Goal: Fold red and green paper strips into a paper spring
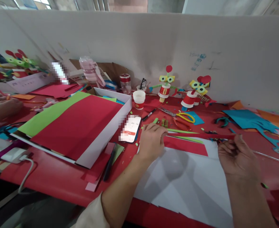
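A narrow red paper strip (201,135) stretches between my two hands, just above the work surface. My left hand (153,139) is closed with its fingertips at the strip's left end. At the other end, my right hand (238,155) pinches the strip between thumb and fingers, palm turned up. Below them lie white paper sheets (184,180), with a flat red paper piece (189,146) near their top edge. Thin green paper strips (184,130) show just behind the red one. Folded green paper pieces (164,122) sit beyond my left hand.
Left stands a white box (106,139) topped with red and green sheets. A phone (131,129), pen (149,114), scissors (168,112), pliers (185,118) and paper cup (139,98) lie behind. Paper-cup figures (164,90) line the wall. Another person's hand (3,106) is at far left.
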The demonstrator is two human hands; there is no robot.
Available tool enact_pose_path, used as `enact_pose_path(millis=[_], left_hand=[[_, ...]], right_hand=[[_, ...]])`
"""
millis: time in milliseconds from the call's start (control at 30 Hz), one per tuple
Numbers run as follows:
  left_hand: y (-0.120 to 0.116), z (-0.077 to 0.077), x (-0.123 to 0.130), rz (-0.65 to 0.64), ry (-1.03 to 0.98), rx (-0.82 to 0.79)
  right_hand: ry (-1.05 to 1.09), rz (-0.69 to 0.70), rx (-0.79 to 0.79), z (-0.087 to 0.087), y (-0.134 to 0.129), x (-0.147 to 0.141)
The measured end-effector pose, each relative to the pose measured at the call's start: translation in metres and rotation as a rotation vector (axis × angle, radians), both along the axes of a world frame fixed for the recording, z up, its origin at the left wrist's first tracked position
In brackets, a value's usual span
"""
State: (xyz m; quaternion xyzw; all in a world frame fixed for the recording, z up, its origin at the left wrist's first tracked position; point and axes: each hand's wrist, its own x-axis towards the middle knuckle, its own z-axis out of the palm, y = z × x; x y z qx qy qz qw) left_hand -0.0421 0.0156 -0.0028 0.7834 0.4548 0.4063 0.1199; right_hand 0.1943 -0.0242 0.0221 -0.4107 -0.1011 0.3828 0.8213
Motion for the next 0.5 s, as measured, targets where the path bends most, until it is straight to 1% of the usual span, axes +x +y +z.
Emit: enact_pose_path(millis=[133,233,300,367,433,467,500], left_hand=[[-0.002,0.0,0.001,-0.003,0.012,0.013],[0.0,0.001,-0.004,0.069,0.033,0.027],[0.002,0.002,-0.006,0.137,-0.013,0.026],[0.002,0.003,-0.006,0.144,-0.074,0.027],[0.0,0.003,-0.002,0.092,-0.101,0.036],[-0.002,0.003,0.0,0.056,-0.11,0.033],[-0.004,0.002,0.003,0.014,-0.123,0.02]], right_hand=[[0.055,-0.035,-0.003,0.004,-0.002,0.003],[0.077,-0.088,0.001,0.008,-0.003,0.008],[0.031,-0.106,0.017,0.008,-0.003,0.008],[-0.069,-0.087,-0.006,0.004,-0.003,0.001],[-0.202,0.002,-0.081,-0.004,-0.002,-0.011],[-0.265,0.089,-0.125,-0.008,-0.002,-0.019],[-0.319,0.215,-0.159,-0.013,-0.003,-0.027]])
